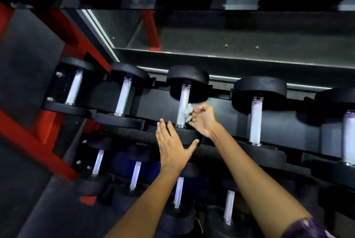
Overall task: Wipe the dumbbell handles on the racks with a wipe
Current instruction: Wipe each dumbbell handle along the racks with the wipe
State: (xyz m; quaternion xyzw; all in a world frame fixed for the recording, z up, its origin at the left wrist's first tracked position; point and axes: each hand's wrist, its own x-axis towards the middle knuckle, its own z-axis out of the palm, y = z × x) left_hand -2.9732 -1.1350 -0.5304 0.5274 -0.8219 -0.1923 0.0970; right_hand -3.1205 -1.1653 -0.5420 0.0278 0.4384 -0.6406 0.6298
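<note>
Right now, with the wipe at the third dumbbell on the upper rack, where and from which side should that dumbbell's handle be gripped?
Grip the knurled handle at its bare middle, between the two black heads. Come from the front right, where the right hand already holds the wipe against it. The heads block both ends; the left hand rests open on the near head.

Black dumbbell heads (187, 77) carry silvery knurled handles (183, 106) tinged violet, and the wipe (189, 110) is white. A red rack frame (28, 134) runs toward nine o'clock, a purple patterned sleeve (305, 228) (blurred) sits at five.
</note>
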